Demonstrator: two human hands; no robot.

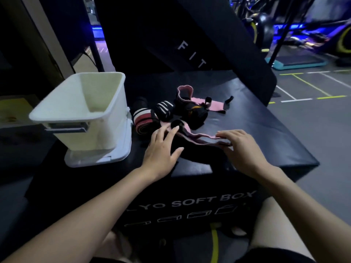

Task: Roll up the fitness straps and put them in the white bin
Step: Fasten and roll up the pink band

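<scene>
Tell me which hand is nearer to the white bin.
Left. The left hand lies just right of the white bin, fingers straight on the near pink strap. The right hand is farther right, fingers curled on that strap's other end.

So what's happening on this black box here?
A person is working on a pink fabric fitness strap lying unrolled on the black padded box. The right hand pinches one end, while the left hand rests open on the other. More straps lie heaped behind, and the white plastic bin looks empty.
</scene>
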